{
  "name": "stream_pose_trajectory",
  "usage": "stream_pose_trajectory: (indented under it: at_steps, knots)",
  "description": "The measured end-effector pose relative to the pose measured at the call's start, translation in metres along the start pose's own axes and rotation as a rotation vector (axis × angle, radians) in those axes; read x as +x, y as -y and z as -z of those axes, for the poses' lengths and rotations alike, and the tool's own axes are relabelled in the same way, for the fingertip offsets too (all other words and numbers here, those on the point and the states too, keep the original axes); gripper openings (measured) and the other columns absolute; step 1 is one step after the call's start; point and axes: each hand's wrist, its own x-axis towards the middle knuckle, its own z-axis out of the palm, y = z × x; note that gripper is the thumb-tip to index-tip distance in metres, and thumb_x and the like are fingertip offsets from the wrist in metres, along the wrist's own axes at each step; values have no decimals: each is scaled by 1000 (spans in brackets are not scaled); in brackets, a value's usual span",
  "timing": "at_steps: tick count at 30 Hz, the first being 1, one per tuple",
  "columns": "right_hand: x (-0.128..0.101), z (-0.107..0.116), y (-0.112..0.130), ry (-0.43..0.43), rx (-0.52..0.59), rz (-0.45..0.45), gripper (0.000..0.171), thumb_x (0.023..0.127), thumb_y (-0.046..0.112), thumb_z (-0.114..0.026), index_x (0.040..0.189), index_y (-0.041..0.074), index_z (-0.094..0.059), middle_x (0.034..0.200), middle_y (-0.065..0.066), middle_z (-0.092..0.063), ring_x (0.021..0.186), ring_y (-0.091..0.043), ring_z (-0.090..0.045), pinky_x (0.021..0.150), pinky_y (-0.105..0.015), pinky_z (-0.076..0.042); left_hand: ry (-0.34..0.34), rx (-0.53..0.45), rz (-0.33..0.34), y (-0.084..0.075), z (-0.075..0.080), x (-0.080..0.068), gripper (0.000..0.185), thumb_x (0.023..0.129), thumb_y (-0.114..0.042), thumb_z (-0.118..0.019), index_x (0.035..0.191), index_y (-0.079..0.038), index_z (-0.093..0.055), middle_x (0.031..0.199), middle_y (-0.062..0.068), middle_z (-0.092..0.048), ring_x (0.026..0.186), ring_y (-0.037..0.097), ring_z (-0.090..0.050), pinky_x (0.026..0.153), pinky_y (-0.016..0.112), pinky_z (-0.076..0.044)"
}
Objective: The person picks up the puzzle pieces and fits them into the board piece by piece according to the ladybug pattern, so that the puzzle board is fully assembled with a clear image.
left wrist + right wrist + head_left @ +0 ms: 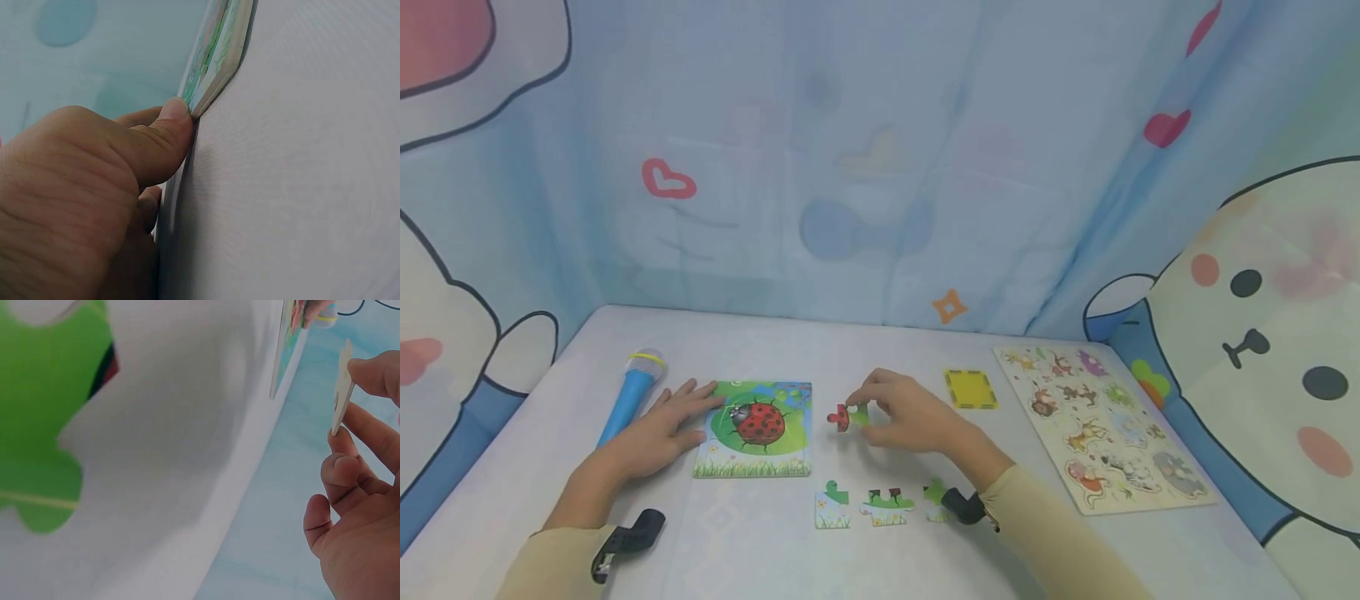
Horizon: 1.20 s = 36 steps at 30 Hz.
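A square ladybug picture puzzle board (797, 454) lies at the left of the table's middle. My left hand (653, 433) rests at its left edge, fingers spread, fingertips over the upper left corner; in the left wrist view the thumb (165, 140) touches the board's edge. To the right of the board, my right hand (917, 412) pinches a red and green jigsaw piece (842, 418) just above the table. The right wrist view shows that piece (342, 394) nearly edge-on between thumb and fingers. Three loose green and white pieces (832, 510) lie in a row nearer me, the rightmost partly behind the wrist camera.
A blue toy microphone (622, 406) lies beside my left hand. Behind my right hand is a yellow square frame-edged tile (972, 389). A wooden animal puzzle board (1052, 442) lies at the right. A printed blue curtain (880, 167) hangs along the table's far edge.
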Motion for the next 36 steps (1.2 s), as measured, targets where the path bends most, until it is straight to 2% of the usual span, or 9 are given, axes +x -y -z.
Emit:
stream_pose_trajectory:
  at_steps: [12,18,25,33,36]
  knots:
    - [29,-12,10,47,-23,75,35,84,24,-71,119,26,-70,103,12,-55,88,-15,-55,68,-24,-48,2,-8,-3,2,1,1,50,94,-8,-60,142,-6,-49,155,21,-29,144,46,-10,116,60,-4]
    - [46,-21,20,96,-32,133,35,84,22,-70,119,23,-71,105,7,-58,92,-12,-54,75,-23,-48,2,7,3,2,0,1,50,94,-8,-60,142,-7,-49,155,20,-29,145,45,-10,116,60,-5]
    - [60,-32,29,118,-86,161,34,83,23,-71,117,22,-72,103,6,-57,86,-8,-52,72,-19,-47,2,2,7,1,-1,1,50,94,-8,-61,142,-6,-49,156,19,-29,145,44,-10,116,60,-5]
    - [71,-39,34,159,-131,114,38,81,23,-70,119,27,-72,97,7,-54,80,-9,-47,66,-22,-44,-2,-3,6,1,-1,1,51,93,-6,-60,143,-5,-49,155,19,-29,145,44,-10,116,60,-4]
    - [74,-41,35,173,-141,107,38,82,23,-70,120,27,-72,99,7,-55,81,-9,-47,68,-24,-43,-1,-5,4,1,0,1,50,94,-6,-60,143,-5,-48,155,20,-29,145,44,-10,116,59,-4]
